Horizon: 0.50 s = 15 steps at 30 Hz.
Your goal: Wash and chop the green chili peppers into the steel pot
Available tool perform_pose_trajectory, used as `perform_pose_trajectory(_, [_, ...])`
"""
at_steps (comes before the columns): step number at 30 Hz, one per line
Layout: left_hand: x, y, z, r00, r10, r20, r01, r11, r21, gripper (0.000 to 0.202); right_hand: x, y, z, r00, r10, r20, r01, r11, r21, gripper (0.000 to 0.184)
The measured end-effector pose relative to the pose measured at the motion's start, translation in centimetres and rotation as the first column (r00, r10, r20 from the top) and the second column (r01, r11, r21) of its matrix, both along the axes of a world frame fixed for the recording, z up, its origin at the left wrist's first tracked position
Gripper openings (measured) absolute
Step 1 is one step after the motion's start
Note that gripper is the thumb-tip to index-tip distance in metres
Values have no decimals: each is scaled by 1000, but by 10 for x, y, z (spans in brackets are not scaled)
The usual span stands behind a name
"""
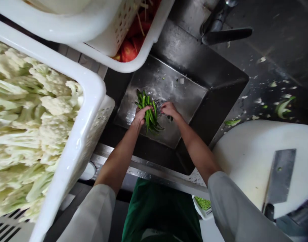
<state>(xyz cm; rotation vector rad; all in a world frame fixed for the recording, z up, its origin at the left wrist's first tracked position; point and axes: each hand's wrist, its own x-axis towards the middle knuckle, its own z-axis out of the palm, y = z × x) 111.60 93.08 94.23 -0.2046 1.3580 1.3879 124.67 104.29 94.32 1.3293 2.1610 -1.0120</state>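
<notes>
My left hand (140, 116) is closed around a bunch of long green chili peppers (150, 117), thumb over the top, low inside a steel sink (191, 92). Just to the right of the bunch is my right hand (169, 109), with its fingers curled together in a pinch. Whether anything small sits between those fingertips cannot be made out. Water glints on the sink floor around both hands, and a few small dark green bits lie below the right hand.
A white crate of cauliflower (50, 104) stands at left. Another white basket (141, 64) with red tomatoes overhangs the sink's upper left corner. The faucet (227, 36) is at upper right. A cleaver (282, 174) lies on a round white cutting board (239, 154); vegetable scraps litter the counter.
</notes>
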Motion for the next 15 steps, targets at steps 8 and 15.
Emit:
perform_pose_trajectory(8, [-16, -6, -7, 998, -4, -57, 0, 998, -67, 44, -21, -6, -32, 983, -74, 166, 41, 980, 193, 54])
perform_pose_trajectory(15, [-12, -11, -26, 995, 86, -55, -94, 983, -157, 47, -16, -6, -36, 992, -39, 122, 13, 979, 204, 45])
